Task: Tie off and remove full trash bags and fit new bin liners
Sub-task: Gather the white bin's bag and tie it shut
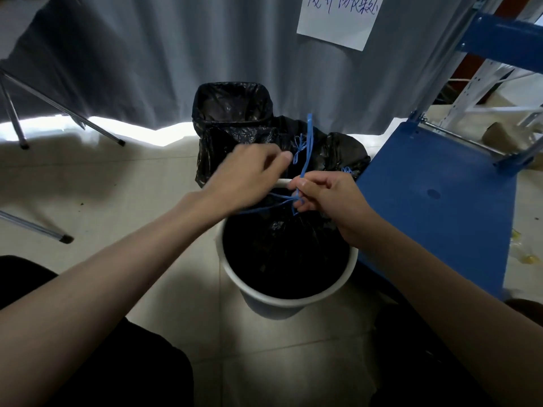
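Step in hand: tying the blue drawstring (305, 148) of the black bag (282, 248) that sits in the white bin (289, 299), judged mid-knot, bag not yet lifted out.
Left hand (249, 174): over the far rim of the white bin, fingers curled, thumb and forefinger drawn together beside a short blue end; motion blur, so cannot tell whether pinching it or just touching.
Right hand (326, 198): pinching the drawstring where the strands cross, just above the gathered neck of the bag; one long loop standing up from the pinch.
Doing it well: better to keep the right-hand pinch tight on the crossing, feed the free end through with the left, then pull both ends apart, level and steady; likely to slip loose if the pinch eases too soon; neck best bunched close before cinching.
Far bin (232, 113): behind the white bin, fitted with a black liner, mouth open.
Tied bags (340, 154): black, lying between the far bin and the blue shelf, blue ties showing.
Floor (132, 201): pale tiles, glossy, bright strip of light under the curtain, small specks at the left.
Room, left: metal legs (58, 113) of a stand slanting down onto the tiles.
Room, middle: grey curtain (147, 54) hanging to the floor, handwritten paper note (338, 22) fixed on it.
Room, right: blue shelf (435, 189) just beside the white bin, racking and scattered litter beyond.
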Demonstrator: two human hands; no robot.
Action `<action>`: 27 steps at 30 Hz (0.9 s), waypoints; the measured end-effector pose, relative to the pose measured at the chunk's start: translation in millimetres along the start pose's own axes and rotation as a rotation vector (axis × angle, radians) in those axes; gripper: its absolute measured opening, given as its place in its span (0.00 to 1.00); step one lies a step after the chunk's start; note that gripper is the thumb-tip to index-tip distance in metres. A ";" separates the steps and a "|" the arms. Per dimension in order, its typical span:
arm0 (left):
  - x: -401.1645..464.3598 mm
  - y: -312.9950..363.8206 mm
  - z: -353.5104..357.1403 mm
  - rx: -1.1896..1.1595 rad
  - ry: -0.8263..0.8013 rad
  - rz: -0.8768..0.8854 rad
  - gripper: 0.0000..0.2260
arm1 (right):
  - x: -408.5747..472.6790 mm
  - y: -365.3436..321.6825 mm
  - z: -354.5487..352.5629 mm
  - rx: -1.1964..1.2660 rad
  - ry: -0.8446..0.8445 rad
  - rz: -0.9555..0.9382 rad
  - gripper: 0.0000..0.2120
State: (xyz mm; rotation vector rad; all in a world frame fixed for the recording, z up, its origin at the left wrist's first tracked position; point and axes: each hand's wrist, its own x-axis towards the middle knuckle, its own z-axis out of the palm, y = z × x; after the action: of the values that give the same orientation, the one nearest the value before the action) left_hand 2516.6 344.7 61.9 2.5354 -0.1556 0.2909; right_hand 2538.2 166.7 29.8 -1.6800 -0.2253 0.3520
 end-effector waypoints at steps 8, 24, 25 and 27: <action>-10.6 7.7 36.6 -0.396 -0.352 -0.181 0.21 | -7.3 -0.4 -6.7 -0.061 0.021 -0.079 0.08; -14.6 0.8 49.0 -0.418 -0.193 -0.135 0.09 | -3.3 7.2 -7.3 -0.305 0.176 -0.070 0.08; -15.0 1.1 49.1 -0.387 -0.177 -0.124 0.09 | -2.9 6.8 -7.6 -0.299 0.179 -0.057 0.09; -16.2 1.3 49.2 -0.328 -0.152 -0.104 0.09 | -2.1 6.3 -8.9 -0.272 0.195 -0.032 0.09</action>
State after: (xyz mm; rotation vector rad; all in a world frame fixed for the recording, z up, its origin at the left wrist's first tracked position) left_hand 2509.2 316.8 18.9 2.2286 -0.1182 0.0276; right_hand 2539.1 156.9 24.8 -1.9628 -0.1603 0.1353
